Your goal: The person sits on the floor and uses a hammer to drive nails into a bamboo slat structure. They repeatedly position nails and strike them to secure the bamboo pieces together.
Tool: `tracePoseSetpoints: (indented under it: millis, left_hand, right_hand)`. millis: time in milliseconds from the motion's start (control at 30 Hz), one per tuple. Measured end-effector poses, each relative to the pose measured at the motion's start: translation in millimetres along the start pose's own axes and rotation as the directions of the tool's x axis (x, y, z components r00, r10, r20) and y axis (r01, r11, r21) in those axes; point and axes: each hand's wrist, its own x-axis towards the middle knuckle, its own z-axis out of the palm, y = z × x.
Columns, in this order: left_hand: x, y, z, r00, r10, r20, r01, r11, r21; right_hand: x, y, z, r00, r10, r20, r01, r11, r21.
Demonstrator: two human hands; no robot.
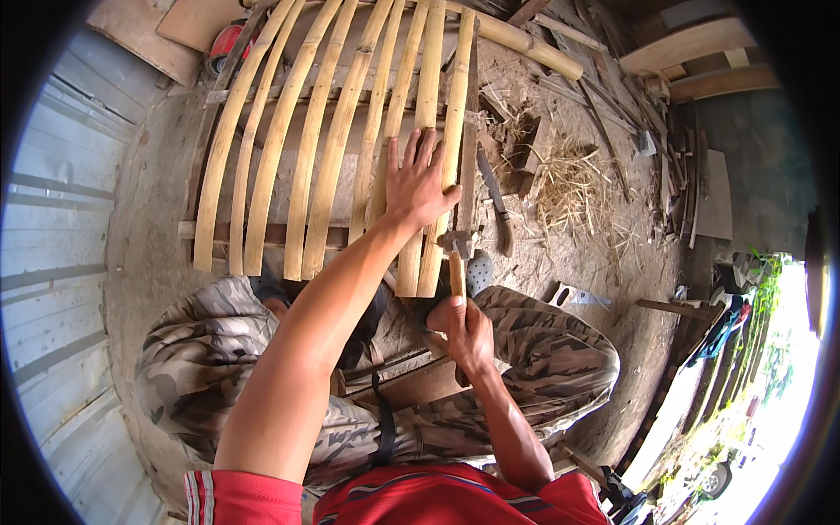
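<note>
Several split bamboo slats (346,105) lie side by side across a wooden frame (466,166), running away from me. My left hand (418,184) rests on the slats at the right side, fingers spread and pressed flat. In my right hand (470,337) is a hammer (458,249), its fingers wrapped around the wooden handle. The hammer's head is just beyond the near end of the rightmost slats, close to the frame's right rail. Whether the head touches the wood I cannot tell.
A long-bladed knife (494,197) lies on the ground right of the frame. A handsaw (573,296) is by my right knee. Bamboo shavings (577,188) and scrap wood cover the right side. A corrugated metal wall (61,262) stands at left; a bamboo pole (525,45) lies at the back.
</note>
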Motion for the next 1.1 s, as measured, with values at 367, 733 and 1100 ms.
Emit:
tracePoseSetpoints:
  millis: [367,733,1100]
  left_hand:
    - [-1,1,4,0.997,0.017,-0.078,-0.021,0.999,-0.044]
    - [-1,3,2,0.997,0.003,-0.077,-0.007,0.999,-0.045]
    - [0,-1,3,0.999,0.004,-0.036,-0.005,0.999,-0.047]
  right_hand:
    - [-7,21,10,0.996,0.072,0.043,-0.074,0.997,0.031]
    - [-10,-8,-6,0.981,-0.192,-0.019,0.193,0.972,0.134]
    - [4,1,1,0.999,0.018,0.045,-0.014,0.996,-0.090]
